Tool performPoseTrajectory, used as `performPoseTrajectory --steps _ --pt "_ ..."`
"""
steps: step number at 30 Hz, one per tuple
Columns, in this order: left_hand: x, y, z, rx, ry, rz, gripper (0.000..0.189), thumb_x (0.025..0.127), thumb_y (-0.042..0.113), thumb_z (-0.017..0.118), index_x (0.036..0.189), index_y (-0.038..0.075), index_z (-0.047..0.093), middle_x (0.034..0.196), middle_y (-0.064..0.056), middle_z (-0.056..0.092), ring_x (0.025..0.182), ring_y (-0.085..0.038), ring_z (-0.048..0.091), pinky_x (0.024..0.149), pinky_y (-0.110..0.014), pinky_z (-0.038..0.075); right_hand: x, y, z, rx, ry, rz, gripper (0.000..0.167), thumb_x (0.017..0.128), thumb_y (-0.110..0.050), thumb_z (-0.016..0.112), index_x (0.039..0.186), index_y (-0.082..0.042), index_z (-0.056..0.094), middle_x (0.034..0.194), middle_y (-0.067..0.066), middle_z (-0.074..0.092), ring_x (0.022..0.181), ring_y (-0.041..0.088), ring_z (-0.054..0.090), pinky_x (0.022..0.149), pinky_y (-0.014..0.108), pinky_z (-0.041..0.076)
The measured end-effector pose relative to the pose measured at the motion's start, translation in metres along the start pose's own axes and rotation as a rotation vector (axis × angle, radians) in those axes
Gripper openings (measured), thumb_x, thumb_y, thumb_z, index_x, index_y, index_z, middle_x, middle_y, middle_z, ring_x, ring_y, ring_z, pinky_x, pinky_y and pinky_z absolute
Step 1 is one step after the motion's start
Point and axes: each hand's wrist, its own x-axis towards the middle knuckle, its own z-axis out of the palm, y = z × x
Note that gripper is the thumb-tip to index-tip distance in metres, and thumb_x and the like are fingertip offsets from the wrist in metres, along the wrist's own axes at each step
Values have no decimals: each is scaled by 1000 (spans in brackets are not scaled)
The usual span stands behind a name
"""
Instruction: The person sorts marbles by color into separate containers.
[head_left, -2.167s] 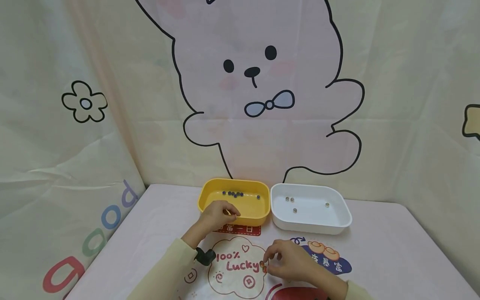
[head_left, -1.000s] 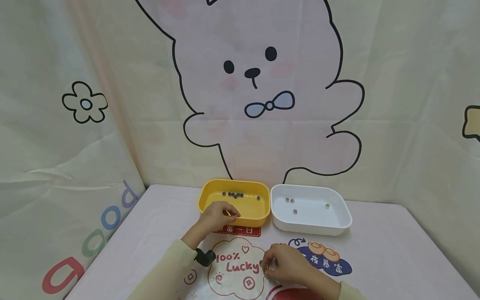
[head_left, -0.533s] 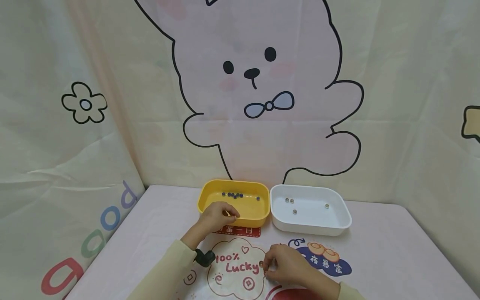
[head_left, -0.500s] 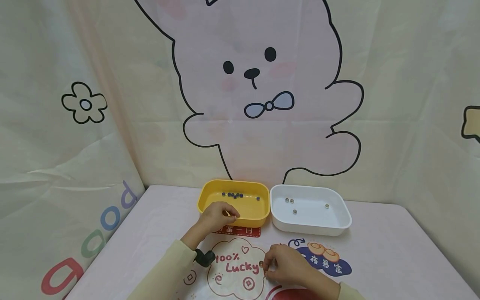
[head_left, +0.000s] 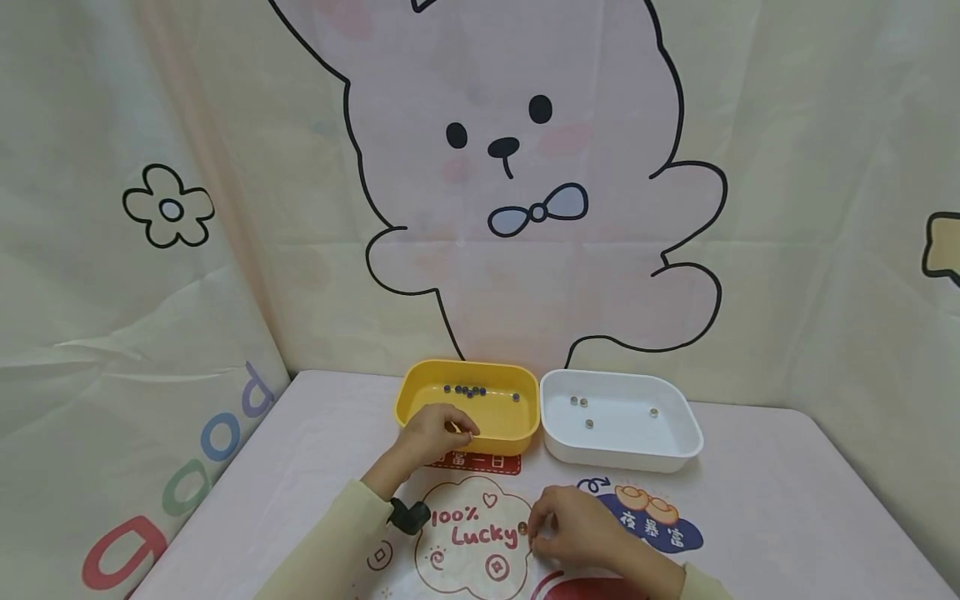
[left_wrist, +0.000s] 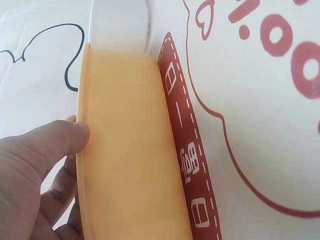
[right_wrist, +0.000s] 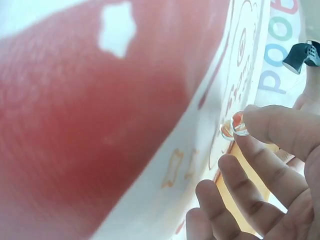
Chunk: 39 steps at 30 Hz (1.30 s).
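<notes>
My left hand (head_left: 437, 431) grips the near rim of the yellow tray (head_left: 510, 425); in the left wrist view its thumb (left_wrist: 75, 136) lies on the rim, with the other fingers on the inner side. Several dark marbles (head_left: 470, 392) lie toward the back of that tray. Lower on the table, my right hand (head_left: 573, 527) pinches a clear glass marble with orange inside (right_wrist: 240, 123) between thumb and forefinger. A second glass marble (right_wrist: 226, 131) is right beside it, just left of the fingertips in the head view, over the printed cloud.
Right of the yellow tray stands a white tray (head_left: 622, 454) holding several pale marbles (head_left: 583, 402). Both are near the back of the table, before a hanging cloth (head_left: 810, 317) with a bear drawing. A printed cloth (head_left: 780, 500) covers the table.
Two orange marbles showed at the right fingertips at first; now one shows in the head view. The right hand has shifted slightly and its fingers have drawn together. The left hand keeps its place.
</notes>
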Motion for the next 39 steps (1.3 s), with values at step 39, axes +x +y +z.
performPoseTrajectory --steps 39 --pt "1 0 0 16 -7 -4 6 87 26 71 88 31 74 87 11 62 85 -14 54 78 -32 47 2 2 -60 -72 238 -61 10 76 -24 79 81 -27 72 83 -13 63 81 14 55 60 19 47"
